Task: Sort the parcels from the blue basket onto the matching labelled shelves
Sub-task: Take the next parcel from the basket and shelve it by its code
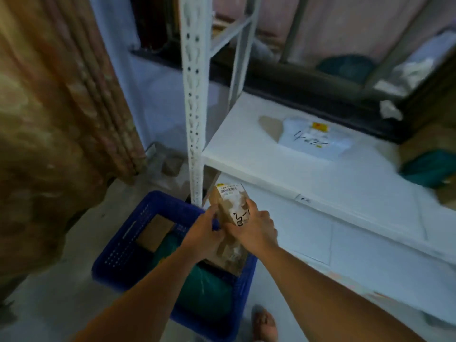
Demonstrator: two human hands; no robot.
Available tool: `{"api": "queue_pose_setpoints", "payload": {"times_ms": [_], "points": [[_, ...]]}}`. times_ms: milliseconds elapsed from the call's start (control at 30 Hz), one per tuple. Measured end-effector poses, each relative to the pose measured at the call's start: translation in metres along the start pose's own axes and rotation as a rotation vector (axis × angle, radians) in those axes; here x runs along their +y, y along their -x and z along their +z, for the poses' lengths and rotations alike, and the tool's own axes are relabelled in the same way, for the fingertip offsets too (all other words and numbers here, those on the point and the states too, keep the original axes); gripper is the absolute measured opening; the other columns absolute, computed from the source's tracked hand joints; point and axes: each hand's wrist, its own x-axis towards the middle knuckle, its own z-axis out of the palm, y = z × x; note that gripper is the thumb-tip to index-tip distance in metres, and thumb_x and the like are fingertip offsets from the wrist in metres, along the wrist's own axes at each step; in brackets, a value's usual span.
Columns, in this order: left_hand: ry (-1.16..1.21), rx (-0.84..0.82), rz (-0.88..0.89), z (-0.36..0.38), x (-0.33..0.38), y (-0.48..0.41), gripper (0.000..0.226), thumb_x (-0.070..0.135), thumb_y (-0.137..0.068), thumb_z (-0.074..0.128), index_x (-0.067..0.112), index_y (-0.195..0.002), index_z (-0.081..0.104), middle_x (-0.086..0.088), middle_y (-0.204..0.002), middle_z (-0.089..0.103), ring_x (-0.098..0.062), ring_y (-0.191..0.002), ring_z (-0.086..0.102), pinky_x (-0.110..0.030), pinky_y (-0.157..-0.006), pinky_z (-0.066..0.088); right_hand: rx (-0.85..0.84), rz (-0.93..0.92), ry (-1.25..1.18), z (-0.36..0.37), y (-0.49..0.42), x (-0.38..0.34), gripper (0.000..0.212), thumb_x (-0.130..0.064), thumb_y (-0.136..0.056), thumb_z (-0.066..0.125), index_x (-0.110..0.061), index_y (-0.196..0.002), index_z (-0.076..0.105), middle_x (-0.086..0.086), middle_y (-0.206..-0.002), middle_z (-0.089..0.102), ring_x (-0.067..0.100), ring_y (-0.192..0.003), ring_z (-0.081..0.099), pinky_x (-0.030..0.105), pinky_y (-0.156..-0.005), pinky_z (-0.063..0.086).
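The cardboard parcel [230, 208] is in both my hands, held above the right end of the blue basket [128, 238], just in front of the white shelf upright [195, 107]. My left hand [204, 233] grips its left side and my right hand [254, 230] grips its right side, fingers curled round the edges. Neither hand is free.

As for progress, I judge the sorting to be partly done. A white bag parcel [313, 141] with handwriting on it already lies on the white shelf [271, 169], and a teal parcel [429, 169] sits at the far right of that shelf, though I cannot tell whether that one was sorted or simply stored there. In the basket I see a flat brown parcel [154, 233] and a teal bag parcel [197, 292] below my arms, so at least two are left after this one. The parcel in my hands is not yet placed.

Its long axis runs from the lower end, close to me over the basket rim, up and away to the end with the barcode label, which points toward the upright. It stands steeply tilted, not flat. The broad face with the black handwritten mark, which looks like "2-1", faces up toward me. A small tag [303, 199] sits on the shelf's front edge, too blurred to read, so I cannot say whether this shelf matches.
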Motion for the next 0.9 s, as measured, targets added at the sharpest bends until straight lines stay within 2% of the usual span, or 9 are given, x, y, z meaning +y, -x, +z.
{"api": "queue_pose_setpoints", "payload": {"times_ms": [33, 100, 167, 233, 300, 400, 500, 700, 900], "points": [[-0.022, -0.031, 0.037, 0.006, 0.011, -0.003, 0.053, 0.034, -0.086, 0.063, 0.046, -0.130, 0.038, 0.015, -0.123, 0.055, -0.008, -0.109, 0.057, -0.033, -0.092, 0.051, 0.029, 0.038, -0.042, -0.018, 0.006, 0.003, 0.094, -0.068, -0.070, 0.064, -0.041, -0.146, 0.018, 0.008, -0.127, 0.044, 0.031, -0.120, 0.047, 0.042, -0.099, 0.040], [-0.038, -0.085, 0.082, 0.022, 0.026, -0.019, 0.070, 0.046, -0.075, 0.066, 0.048, -0.137, 0.034, 0.010, -0.132, 0.053, -0.013, -0.114, 0.058, -0.040, -0.092, 0.053, 0.071, 0.090, -0.101, -0.051, 0.017, 0.011, 0.093, -0.070, -0.069, 0.064, -0.041, -0.146, 0.019, 0.008, -0.126, 0.043, 0.031, -0.118, 0.048, 0.043, -0.100, 0.042], [-0.065, -0.116, 0.141, 0.039, 0.071, -0.007, 0.076, 0.038, -0.077, 0.067, 0.039, -0.143, 0.031, 0.008, -0.137, 0.050, -0.014, -0.114, 0.058, -0.040, -0.096, 0.050, 0.124, 0.124, -0.170, -0.083, 0.031, 0.027, 0.090, -0.074, -0.071, 0.058, -0.040, -0.145, 0.020, 0.009, -0.126, 0.041, 0.032, -0.116, 0.050, 0.044, -0.099, 0.044], [-0.121, -0.135, 0.177, 0.059, 0.115, 0.012, 0.067, 0.027, -0.086, 0.063, 0.031, -0.145, 0.031, 0.012, -0.136, 0.046, -0.014, -0.122, 0.049, -0.030, -0.101, 0.040, 0.196, 0.177, -0.283, -0.112, 0.043, 0.046, 0.080, -0.071, -0.081, 0.050, -0.033, -0.146, 0.022, 0.011, -0.128, 0.040, 0.034, -0.117, 0.052, 0.045, -0.097, 0.047], [-0.096, -0.161, 0.185, 0.082, 0.142, 0.018, 0.054, 0.021, -0.092, 0.055, 0.032, -0.142, 0.037, 0.013, -0.130, 0.048, -0.012, -0.119, 0.047, -0.029, -0.097, 0.039, 0.255, 0.282, -0.411, -0.137, 0.050, 0.071, 0.074, -0.063, -0.089, 0.046, -0.022, -0.147, 0.024, 0.013, -0.134, 0.040, 0.034, -0.119, 0.052, 0.041, -0.095, 0.048], [0.011, -0.194, 0.172, 0.117, 0.168, 0.022, 0.033, 0.028, -0.097, 0.047, 0.033, -0.129, 0.051, 0.004, -0.128, 0.059, -0.017, -0.112, 0.056, -0.036, -0.096, 0.046, 0.247, 0.401, -0.566, -0.163, 0.059, 0.116, 0.065, -0.059, -0.087, 0.053, -0.011, -0.131, 0.051, 0.012, -0.128, 0.056, 0.029, -0.109, 0.059, 0.035, -0.087, 0.049], [0.026, -0.249, 0.184, 0.156, 0.189, 0.030, 0.034, 0.038, -0.094, 0.053, 0.030, -0.127, 0.053, 0.002, -0.122, 0.061, -0.019, -0.108, 0.059, -0.038, -0.097, 0.047, 0.266, 0.422, -0.678, -0.183, 0.077, 0.158, 0.052, -0.054, -0.084, 0.058, -0.012, -0.114, 0.064, 0.009, -0.114, 0.067, 0.026, -0.101, 0.063, 0.035, -0.087, 0.053], [0.151, -0.314, 0.119, 0.244, 0.231, 0.057, 0.037, 0.022, -0.091, 0.062, 0.024, -0.127, 0.054, -0.002, -0.121, 0.062, -0.027, -0.107, 0.061, -0.039, -0.082, 0.049, 0.322, 0.409, -0.730, -0.229, 0.113, 0.243, 0.044, -0.042, -0.090, 0.057, -0.013, -0.124, 0.056, 0.008, -0.120, 0.063, 0.027, -0.110, 0.059, 0.036, -0.093, 0.049], [0.179, -0.336, 0.189, 0.316, 0.290, 0.091, 0.020, 0.015, -0.093, 0.058, 0.031, -0.106, 0.061, -0.001, -0.113, 0.065, -0.022, -0.091, 0.058, -0.030, -0.068, 0.039, 0.360, 0.336, -0.800, -0.290, 0.139, 0.326, 0.044, -0.042, -0.084, 0.064, -0.015, -0.120, 0.063, 0.004, -0.116, 0.067, 0.024, -0.105, 0.063, 0.038, -0.094, 0.051]]}}
